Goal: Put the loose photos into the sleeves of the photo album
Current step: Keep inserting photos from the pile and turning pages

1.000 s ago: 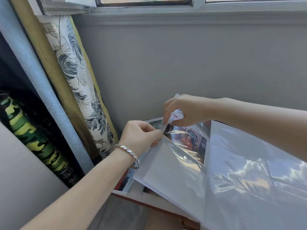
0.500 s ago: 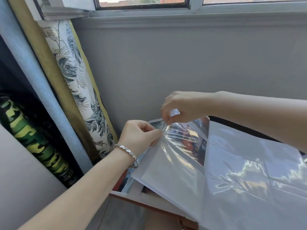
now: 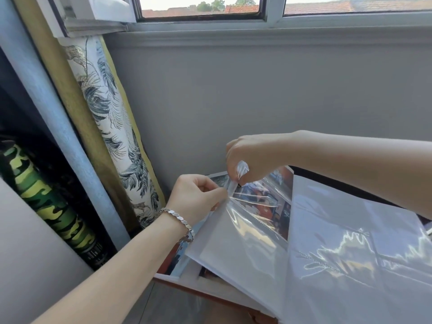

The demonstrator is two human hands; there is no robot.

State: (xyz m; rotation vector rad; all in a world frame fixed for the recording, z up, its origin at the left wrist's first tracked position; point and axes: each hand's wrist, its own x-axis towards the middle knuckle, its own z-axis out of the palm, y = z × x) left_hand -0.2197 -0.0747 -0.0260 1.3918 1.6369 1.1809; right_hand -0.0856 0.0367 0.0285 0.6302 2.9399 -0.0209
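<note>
Because the sleeve [image 3: 247, 220] is thin clear film, expect it to weigh almost nothing, slip between your fingers, cling to itself and crinkle if you tug. Take it only at its open mouth, near the corner. The photo [image 3: 264, 202] is a light, fairly stiff print that will crease if forced, so handle it by its edges.

The album [image 3: 350, 242] lies open from four to six o'clock in your view. The working sleeve is on its left page, with the photo showing through the film at that page's twelve o'clock end.

Your right hand [image 3: 252, 155], just above that corner, has its fingertips clenched on a raised tuft of film. Your left hand [image 3: 198, 195], at nine o'clock from the photo, has its fingers curled and pinching the page's edge, touching the film. A bracelet [image 3: 180, 220] sits on that wrist.

How far the photo sits inside the sleeve is hard to judge, since glare and wrinkles blur its outline and your right hand covers its top edge. Some loose photos [image 3: 175, 258] poke out from under the album at its seven o'clock corner on the table [image 3: 189, 275]. How many there are cannot be told. The album's right side is cut off by the frame.
</note>
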